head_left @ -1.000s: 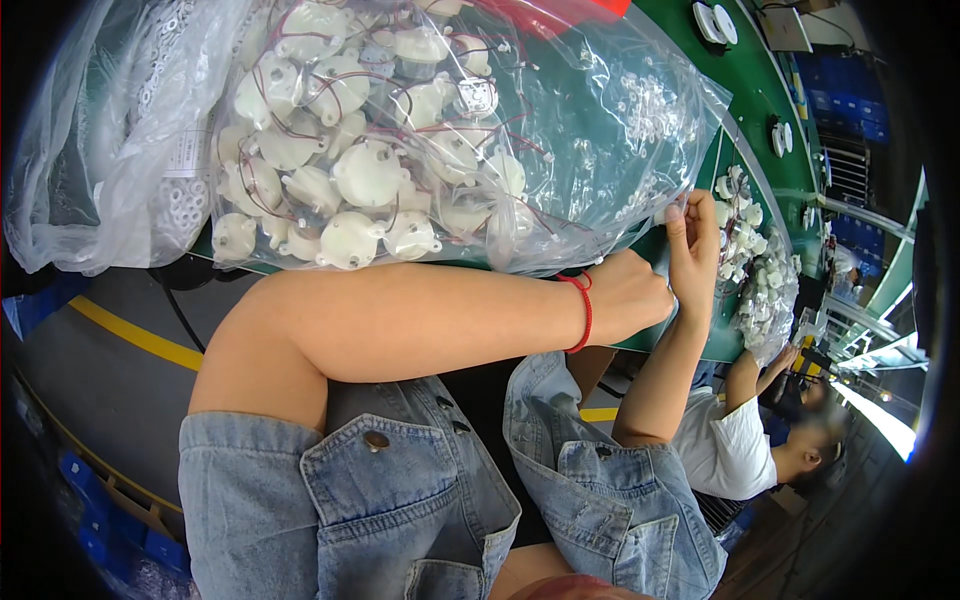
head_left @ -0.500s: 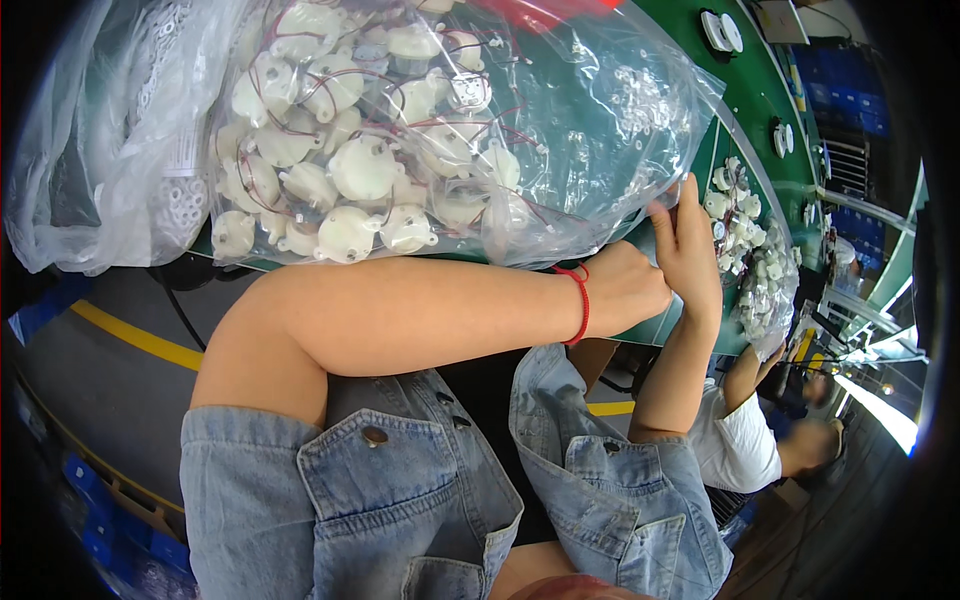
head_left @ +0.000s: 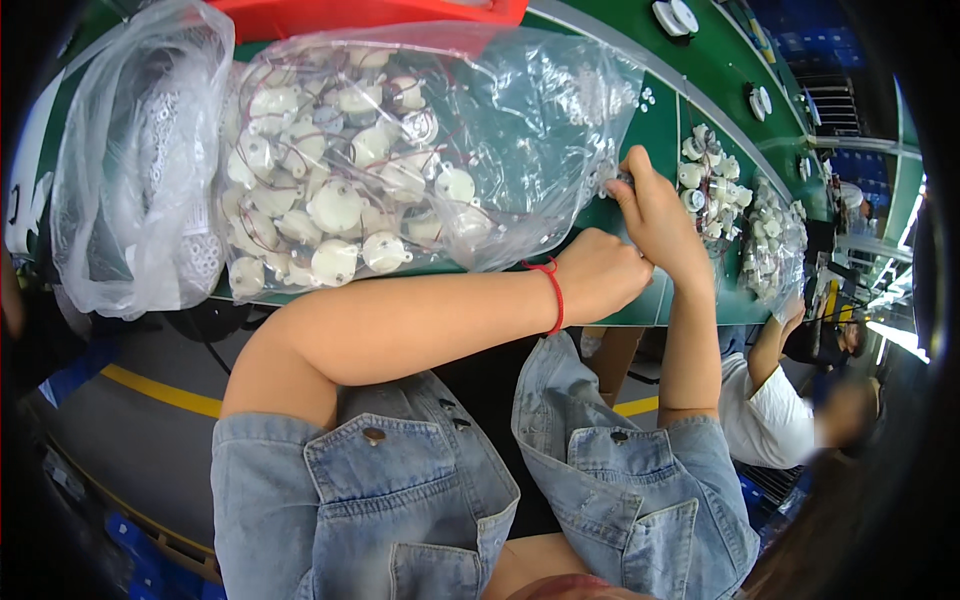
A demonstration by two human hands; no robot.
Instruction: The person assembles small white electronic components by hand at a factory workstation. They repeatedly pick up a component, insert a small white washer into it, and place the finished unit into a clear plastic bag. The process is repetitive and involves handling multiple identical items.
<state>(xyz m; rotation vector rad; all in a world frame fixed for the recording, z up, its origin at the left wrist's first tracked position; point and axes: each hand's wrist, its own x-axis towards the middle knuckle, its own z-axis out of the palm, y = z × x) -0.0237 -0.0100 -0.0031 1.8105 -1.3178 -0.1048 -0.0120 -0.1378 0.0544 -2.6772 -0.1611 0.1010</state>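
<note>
A large clear plastic bag (head_left: 530, 120) lies on the green table in front of me. It holds many round cream-white parts (head_left: 335, 207) with thin dark red wires, and small white pieces toward its right end. At that end my right hand (head_left: 665, 220) has thumb and fingers bent together on the crumpled edge of the bag; whether a small piece is also pinched there cannot be made out. My left hand (head_left: 605, 275), with a red cord at its wrist, is closed beside the right wrist, near the table's front edge. Whatever its curled fingers hold is hidden.
Left of the bag stands another clear bag (head_left: 165, 150) of small white rings. A red tray (head_left: 380, 12) is behind. More white wired parts (head_left: 715, 185) and a bag (head_left: 770, 240) lie to the right, where a person in white (head_left: 765, 410) sits.
My view has shifted, so the bags appear lower and more of the red tray shows. The right hand's raised fingers have bent down onto the bag's edge. The left hand stays closed.
</note>
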